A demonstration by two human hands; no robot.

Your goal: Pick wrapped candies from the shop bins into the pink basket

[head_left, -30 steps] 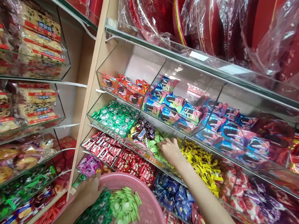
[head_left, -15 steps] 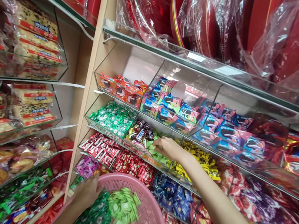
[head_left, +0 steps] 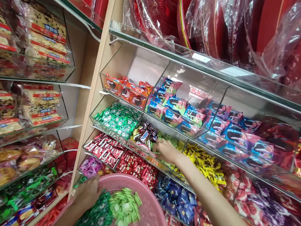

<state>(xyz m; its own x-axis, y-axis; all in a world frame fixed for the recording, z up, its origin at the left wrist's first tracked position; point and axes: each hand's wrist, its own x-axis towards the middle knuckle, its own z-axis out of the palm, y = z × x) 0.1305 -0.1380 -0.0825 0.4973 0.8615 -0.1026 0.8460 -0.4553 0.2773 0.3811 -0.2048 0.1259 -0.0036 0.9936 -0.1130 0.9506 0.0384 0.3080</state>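
Observation:
My right hand [head_left: 166, 151] reaches into a clear shelf bin, fingers curled down on the light green candies [head_left: 173, 142] beside the small dark chocolate bars [head_left: 145, 134]. What the fingers hold is hidden. My left hand [head_left: 88, 193] grips the rim of a pink plastic basket [head_left: 151, 219] at the bottom of the view. In the basket lie a heap of dark green candies [head_left: 95, 220] and a heap of light green candies [head_left: 125, 207].
Clear bins hold green candies [head_left: 117, 117], red wafer bars [head_left: 104, 149], yellow candies [head_left: 205, 162], blue biscuit packs [head_left: 179, 111] and orange packs [head_left: 124, 88]. Wrapped red boxes [head_left: 223, 22] fill the top shelf. Cakes and pastries [head_left: 37, 35] sit in the left unit.
My right hand has slid left along the bin, from the green candies toward the dark chocolate bars. The left hand and basket stayed put.

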